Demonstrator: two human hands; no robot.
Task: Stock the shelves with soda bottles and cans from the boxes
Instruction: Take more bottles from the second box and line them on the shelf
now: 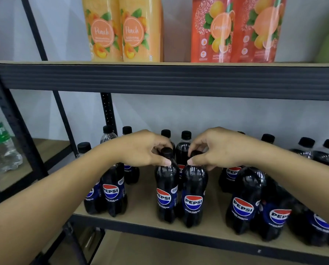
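Pepsi bottles (166, 188) on shelf (140, 203), cartons (121, 29) above.

Behind the rack the wall (198, 115) was plain, pale grey-white and evenly lit, with faint angular shadows at upper left. Rack frame was dark metal. A ribbed front beam (160, 79) ran across the view under the upper shelf board (179, 64). A perforated upright (107, 109) stood at back left, and a slanted brace (35, 29) crossed before the wall. The lower shelf board (140, 203) was light tan and matte. The adjoining bay at left had a like board (51, 148). Tan surface (160, 251) below: floor or board, could not tell.
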